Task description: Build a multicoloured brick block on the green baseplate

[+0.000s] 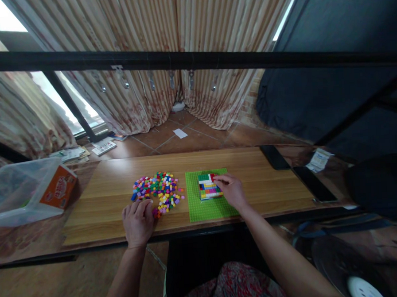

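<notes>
Since I'm watching this from way off, I'm going by the head view alone. The right hand has thumb and fingers narrowed right at a red brick on the far right corner of the brick block; can't tell if it's gripped or just being pressed. The left hand is curled palm-down at the near edge of the loose bricks, and I honestly can't see what's in it, if anything.

The step looks like seating that red one, so I'd line it up with the neighbouring edges first, then push straight down with one fingertip. Sideways shoving could pop other bricks loose, imo.

The block sits on the green baseplate, just left of the right fingertips and well right of the left hand. Its colour stripes run side to side, roughly square with the plate. Long axis? Tough call, the top looks nearly square to me, and I can't see any front or back to it.
</notes>
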Demonstrator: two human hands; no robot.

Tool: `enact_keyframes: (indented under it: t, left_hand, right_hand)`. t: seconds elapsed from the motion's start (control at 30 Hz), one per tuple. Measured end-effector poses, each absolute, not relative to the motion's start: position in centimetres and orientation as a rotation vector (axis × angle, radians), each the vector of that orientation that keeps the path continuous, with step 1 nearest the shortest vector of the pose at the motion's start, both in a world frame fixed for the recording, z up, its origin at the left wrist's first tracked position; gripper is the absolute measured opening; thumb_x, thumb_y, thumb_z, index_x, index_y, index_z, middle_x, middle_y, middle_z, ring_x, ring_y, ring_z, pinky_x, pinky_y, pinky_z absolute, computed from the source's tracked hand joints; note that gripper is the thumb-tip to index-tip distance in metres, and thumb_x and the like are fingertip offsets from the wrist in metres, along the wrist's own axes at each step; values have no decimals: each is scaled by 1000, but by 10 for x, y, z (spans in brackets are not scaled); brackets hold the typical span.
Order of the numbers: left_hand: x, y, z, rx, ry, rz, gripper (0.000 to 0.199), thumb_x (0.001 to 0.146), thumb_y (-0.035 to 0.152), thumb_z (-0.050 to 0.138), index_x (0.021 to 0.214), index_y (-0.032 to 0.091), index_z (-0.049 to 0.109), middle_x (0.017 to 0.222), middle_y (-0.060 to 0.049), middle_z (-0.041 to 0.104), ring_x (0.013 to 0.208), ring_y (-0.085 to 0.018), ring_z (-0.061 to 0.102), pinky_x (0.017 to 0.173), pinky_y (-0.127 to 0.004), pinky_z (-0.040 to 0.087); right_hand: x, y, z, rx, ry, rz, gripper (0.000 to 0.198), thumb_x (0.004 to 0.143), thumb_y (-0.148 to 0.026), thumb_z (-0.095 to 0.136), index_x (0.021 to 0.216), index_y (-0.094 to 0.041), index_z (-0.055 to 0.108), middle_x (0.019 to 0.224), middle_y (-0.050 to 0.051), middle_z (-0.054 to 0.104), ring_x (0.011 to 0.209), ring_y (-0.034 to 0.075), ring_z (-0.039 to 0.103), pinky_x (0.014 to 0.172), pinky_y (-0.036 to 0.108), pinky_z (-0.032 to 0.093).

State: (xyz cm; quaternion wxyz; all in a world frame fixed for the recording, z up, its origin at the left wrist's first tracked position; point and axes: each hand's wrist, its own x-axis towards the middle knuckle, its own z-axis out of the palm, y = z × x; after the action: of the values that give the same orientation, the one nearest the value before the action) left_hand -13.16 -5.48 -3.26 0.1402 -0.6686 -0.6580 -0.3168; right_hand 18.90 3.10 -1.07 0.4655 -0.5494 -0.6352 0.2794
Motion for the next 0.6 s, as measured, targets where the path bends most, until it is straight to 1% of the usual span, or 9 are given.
enact_keyframes:
  t: [0.13, 0.37, 0.6]
  left_hand:
    - [-131, -54, -33, -1928, -1880, -941, 18, 88, 33, 53, 88, 21, 66, 83, -6, 69, 79, -23, 59, 76, -36, 40]
    - [-130, -54, -33, -1927, -1911, -970, 18, 88, 34, 53, 89, 22, 67, 83, -6, 69, 79, -23, 60, 76, -36, 41]
    - [-131, -54, -35, -1920, -1911, -992, 17, 87, 35, 56, 87, 22, 68, 84, -6, 70, 79, -22, 61, 77, -35, 42]
  right_hand:
    - [190, 34, -13, -1342, -1560, 709, 17, 77, -33, 63, 81, -23, 76, 84, 4, 70, 78, 18, 61, 74, 33, 48]
    - [188, 35, -12, -1339, -1452, 803, 17, 72, -34, 66, 78, -22, 76, 82, 4, 67, 75, 17, 60, 68, 31, 47]
    - [187, 35, -9, -1338, -1421, 815, 17, 69, -35, 67, 75, -21, 76, 80, 4, 69, 70, 17, 60, 67, 31, 47]
